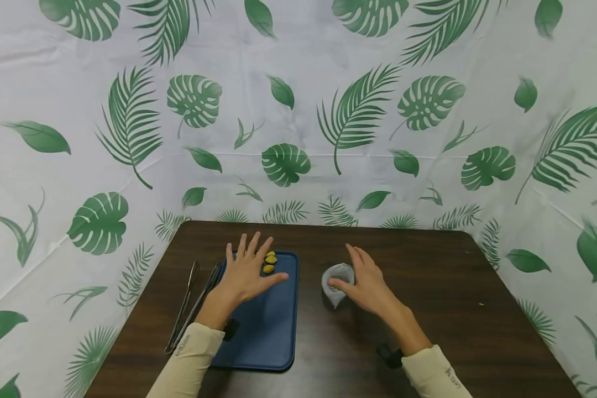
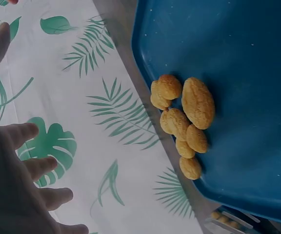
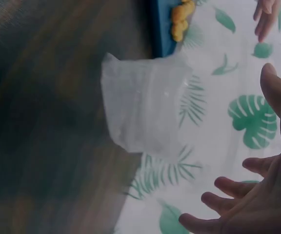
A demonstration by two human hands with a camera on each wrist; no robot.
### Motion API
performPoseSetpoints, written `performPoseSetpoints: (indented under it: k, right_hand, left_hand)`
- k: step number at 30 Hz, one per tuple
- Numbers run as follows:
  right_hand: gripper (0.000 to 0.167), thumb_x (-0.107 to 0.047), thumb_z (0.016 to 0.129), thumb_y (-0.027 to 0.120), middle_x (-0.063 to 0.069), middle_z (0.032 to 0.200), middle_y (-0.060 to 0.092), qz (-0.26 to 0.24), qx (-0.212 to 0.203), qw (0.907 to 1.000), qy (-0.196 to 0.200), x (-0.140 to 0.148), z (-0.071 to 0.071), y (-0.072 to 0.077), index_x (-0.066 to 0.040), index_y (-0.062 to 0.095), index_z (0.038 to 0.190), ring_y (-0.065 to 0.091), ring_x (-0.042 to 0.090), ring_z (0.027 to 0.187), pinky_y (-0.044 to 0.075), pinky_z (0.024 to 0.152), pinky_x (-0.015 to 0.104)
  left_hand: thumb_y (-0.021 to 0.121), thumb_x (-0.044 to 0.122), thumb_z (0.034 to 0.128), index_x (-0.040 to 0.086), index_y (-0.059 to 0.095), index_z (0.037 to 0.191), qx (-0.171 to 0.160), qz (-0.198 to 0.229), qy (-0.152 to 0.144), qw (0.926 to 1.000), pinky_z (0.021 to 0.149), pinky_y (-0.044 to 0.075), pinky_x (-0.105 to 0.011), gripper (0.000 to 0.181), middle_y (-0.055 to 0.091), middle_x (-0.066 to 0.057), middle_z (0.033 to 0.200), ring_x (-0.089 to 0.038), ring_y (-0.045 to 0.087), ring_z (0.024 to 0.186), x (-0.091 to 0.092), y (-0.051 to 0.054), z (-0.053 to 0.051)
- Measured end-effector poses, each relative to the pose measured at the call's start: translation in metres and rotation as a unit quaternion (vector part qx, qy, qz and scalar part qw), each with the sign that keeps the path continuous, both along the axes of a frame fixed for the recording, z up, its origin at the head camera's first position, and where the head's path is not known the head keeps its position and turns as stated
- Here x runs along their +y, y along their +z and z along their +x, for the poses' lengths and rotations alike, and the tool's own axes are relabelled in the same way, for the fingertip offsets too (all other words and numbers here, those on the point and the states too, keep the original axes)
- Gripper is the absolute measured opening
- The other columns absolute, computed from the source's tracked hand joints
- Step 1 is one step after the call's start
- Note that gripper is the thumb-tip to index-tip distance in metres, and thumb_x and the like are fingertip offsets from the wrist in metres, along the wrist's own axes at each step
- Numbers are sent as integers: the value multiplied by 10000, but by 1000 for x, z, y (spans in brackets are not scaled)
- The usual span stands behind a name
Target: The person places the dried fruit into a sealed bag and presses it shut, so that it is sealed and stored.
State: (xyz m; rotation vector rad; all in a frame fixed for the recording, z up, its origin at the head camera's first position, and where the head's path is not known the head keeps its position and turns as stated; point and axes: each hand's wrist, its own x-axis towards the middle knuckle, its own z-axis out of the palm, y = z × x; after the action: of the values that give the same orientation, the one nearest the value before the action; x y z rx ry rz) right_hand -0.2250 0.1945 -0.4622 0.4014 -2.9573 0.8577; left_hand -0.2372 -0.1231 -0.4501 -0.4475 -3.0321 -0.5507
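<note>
Fingers spread, the left hand (image 1: 246, 275) hovers over the blue tray (image 1: 273, 331) and holds nothing. Several small golden-brown food pieces (image 1: 269, 269) lie at the tray's far end, partly hidden by that hand; the left wrist view shows them clustered by the rim, a larger piece (image 2: 198, 103) among them. The right hand (image 1: 370, 284), fingers extended and apart, is above and beside a small cup (image 1: 337, 272) with a translucent plastic liner. In the right wrist view a gap separates this hand (image 3: 257, 195) from the lined cup (image 3: 140, 105); it holds nothing.
Metal tongs (image 1: 199, 304) and another slim metal utensil (image 1: 185, 301) lie left of the tray, on the dark wooden table (image 1: 428, 265). A white cloth with green leaves (image 1: 298, 110) hangs behind the table. Small light specks lie on the table's right side.
</note>
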Motion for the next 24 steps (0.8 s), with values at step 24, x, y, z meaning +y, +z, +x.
performPoseSetpoints:
  k: [24]
  right_hand:
    - [1256, -526, 773, 883, 192, 1695, 194, -601, -138, 9979, -200, -10, 2, -59, -171, 83, 1672, 272, 470, 1528, 267, 1154, 746]
  left_hand:
    - [625, 611, 960, 149, 343, 1622, 405, 250, 440, 9979, 1206, 124, -742, 854, 279, -186, 1688, -454, 182, 1576, -19, -25, 13]
